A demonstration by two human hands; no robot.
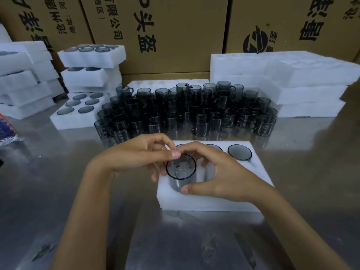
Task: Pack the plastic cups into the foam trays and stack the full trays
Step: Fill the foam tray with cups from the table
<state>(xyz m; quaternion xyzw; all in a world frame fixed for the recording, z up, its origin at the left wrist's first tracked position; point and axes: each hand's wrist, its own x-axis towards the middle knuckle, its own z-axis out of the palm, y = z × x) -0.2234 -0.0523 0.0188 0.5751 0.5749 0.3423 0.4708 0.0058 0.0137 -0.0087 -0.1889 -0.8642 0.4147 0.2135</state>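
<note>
A white foam tray (253,184) lies in front of me on the metal table. A smoky grey plastic cup (181,170) sits partly down in its near-left hole. My left hand (136,154) pinches the cup's far rim, and my right hand (220,176) curls round its right side with the thumb on the near wall. Further back in the tray, another cup (239,152) sits sunk in its hole at the far right, with one more (214,147) partly hidden behind my right hand. Several loose cups (185,110) stand crowded behind the tray.
Full foam trays (91,57) are stacked at the back left, with one full tray (78,114) lying flat beside the loose cups. A stack of foam trays (292,82) stands at the back right. Cardboard boxes (175,26) line the back.
</note>
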